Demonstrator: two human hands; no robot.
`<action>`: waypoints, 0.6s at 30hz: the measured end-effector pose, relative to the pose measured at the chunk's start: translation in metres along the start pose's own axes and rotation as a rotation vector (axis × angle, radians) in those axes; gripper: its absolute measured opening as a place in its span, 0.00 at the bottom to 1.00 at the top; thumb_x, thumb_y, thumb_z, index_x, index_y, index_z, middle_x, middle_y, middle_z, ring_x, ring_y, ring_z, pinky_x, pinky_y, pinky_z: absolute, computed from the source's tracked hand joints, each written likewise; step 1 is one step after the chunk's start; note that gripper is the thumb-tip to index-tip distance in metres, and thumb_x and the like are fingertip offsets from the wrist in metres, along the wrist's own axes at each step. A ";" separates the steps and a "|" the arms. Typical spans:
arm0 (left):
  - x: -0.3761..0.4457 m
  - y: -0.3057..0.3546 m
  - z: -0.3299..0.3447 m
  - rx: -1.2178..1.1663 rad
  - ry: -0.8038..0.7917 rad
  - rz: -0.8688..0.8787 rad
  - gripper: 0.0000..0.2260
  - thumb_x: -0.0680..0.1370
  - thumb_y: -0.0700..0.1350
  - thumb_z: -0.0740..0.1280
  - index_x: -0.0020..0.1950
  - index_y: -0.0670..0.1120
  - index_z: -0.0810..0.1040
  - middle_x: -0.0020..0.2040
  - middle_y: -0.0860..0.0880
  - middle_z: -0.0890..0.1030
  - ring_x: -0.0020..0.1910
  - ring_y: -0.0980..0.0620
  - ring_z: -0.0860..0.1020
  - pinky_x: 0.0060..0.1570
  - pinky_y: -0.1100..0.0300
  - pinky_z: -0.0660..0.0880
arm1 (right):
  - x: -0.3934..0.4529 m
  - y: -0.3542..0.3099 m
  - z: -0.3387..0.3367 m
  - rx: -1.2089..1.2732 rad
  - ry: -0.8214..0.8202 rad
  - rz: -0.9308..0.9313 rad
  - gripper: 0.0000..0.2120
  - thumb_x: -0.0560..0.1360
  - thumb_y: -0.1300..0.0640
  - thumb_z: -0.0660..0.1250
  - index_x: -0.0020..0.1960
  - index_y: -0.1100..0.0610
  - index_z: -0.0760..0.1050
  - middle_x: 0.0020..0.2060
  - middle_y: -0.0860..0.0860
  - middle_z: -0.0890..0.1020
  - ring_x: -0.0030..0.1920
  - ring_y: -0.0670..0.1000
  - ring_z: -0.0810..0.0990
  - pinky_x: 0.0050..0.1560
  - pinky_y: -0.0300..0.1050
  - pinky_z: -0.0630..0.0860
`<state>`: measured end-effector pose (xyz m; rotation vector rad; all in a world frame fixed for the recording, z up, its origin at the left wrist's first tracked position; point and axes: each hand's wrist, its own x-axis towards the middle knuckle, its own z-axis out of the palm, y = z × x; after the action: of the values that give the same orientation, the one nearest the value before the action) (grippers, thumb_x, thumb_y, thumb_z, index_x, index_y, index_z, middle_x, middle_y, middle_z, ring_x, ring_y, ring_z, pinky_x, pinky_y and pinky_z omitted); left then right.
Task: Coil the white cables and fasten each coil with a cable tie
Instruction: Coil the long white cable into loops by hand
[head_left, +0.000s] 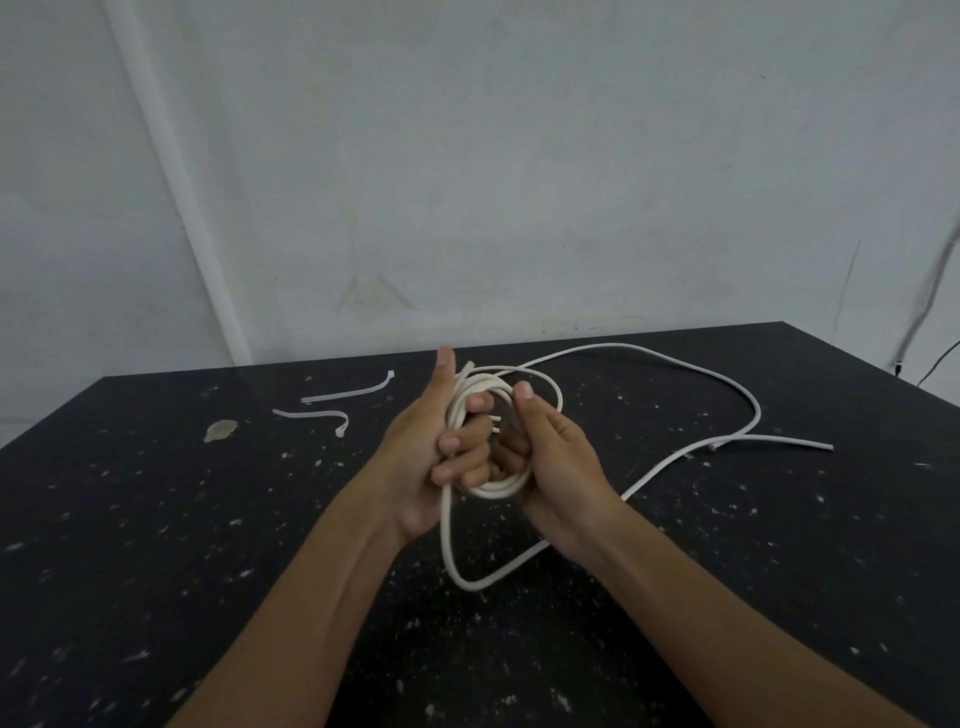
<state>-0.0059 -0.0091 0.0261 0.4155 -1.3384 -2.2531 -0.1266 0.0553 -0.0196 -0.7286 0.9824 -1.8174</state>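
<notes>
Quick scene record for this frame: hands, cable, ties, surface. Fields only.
left hand: grips the coil, thumb raised
right hand: grips the coil's other side
coil: white cable, several loops, no tie on it
loose cable: trails right across the table
cable ties: two, lying left of the hands
table: black, speckled

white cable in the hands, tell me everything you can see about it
The white cable is round, smooth and looks plastic-sheathed. Part of it is wound into a small coil of several loops, held above the black table. The left hand grips the coil's left side; the right hand grips its right. One slack loop hangs below the hands, and the uncoiled rest trails right across the table. No tie is on it yet.
</notes>
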 end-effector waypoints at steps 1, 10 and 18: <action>-0.001 0.002 -0.003 -0.026 -0.029 -0.023 0.28 0.79 0.69 0.55 0.36 0.46 0.74 0.21 0.54 0.59 0.16 0.58 0.58 0.21 0.64 0.65 | 0.000 0.001 0.000 0.005 -0.003 0.010 0.21 0.85 0.46 0.63 0.61 0.64 0.78 0.32 0.53 0.63 0.31 0.47 0.65 0.33 0.41 0.71; -0.002 0.010 -0.011 0.033 0.034 0.005 0.23 0.82 0.59 0.61 0.31 0.49 0.68 0.18 0.54 0.59 0.14 0.58 0.58 0.19 0.64 0.63 | 0.000 0.008 0.002 -0.230 -0.013 -0.038 0.24 0.85 0.40 0.60 0.62 0.58 0.84 0.52 0.65 0.85 0.54 0.65 0.85 0.64 0.59 0.81; 0.001 0.033 -0.040 -0.121 0.415 0.362 0.22 0.84 0.61 0.58 0.34 0.50 0.68 0.21 0.54 0.62 0.17 0.58 0.59 0.20 0.64 0.59 | -0.014 0.009 0.001 -0.972 -0.366 -0.157 0.17 0.80 0.33 0.64 0.56 0.45 0.81 0.43 0.49 0.88 0.43 0.47 0.87 0.53 0.51 0.84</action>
<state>0.0212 -0.0518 0.0363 0.5175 -0.9689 -1.8133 -0.1163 0.0660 -0.0277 -1.6867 1.5737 -1.1720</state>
